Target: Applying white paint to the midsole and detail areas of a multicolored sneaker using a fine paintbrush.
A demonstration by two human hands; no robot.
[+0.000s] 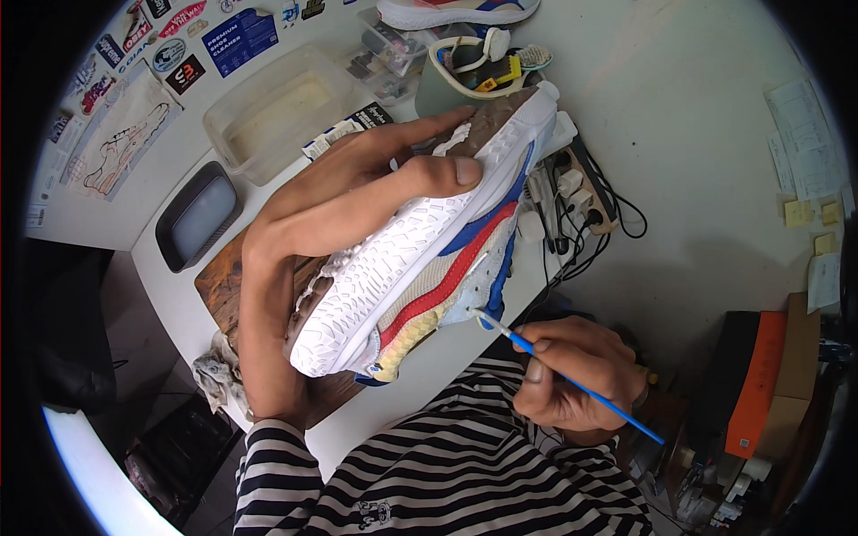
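A multicoloured sneaker (447, 259) is tilted on its side above the table, its white midsole and brown sole turned up toward me. My left hand (357, 192) is closed around the sole, with the thumb pressed on the midsole. A thin blue paintbrush (581, 387) is pinched in my right hand (576, 380). Its tip touches the pale grey upper near the laces, just below the red stripe. The upper also carries blue and yellow panels. Most of the sneaker's outsole is hidden behind my left hand.
Beyond the sneaker stand a clear plastic tub (277, 112), a dark tray (198, 214) and a green-grey bin (469, 76) of tools. A power strip (590, 192) with tangled cables lies at the right. Under the sneaker is a wooden board (222, 281), with a crumpled rag (219, 373) beside it.
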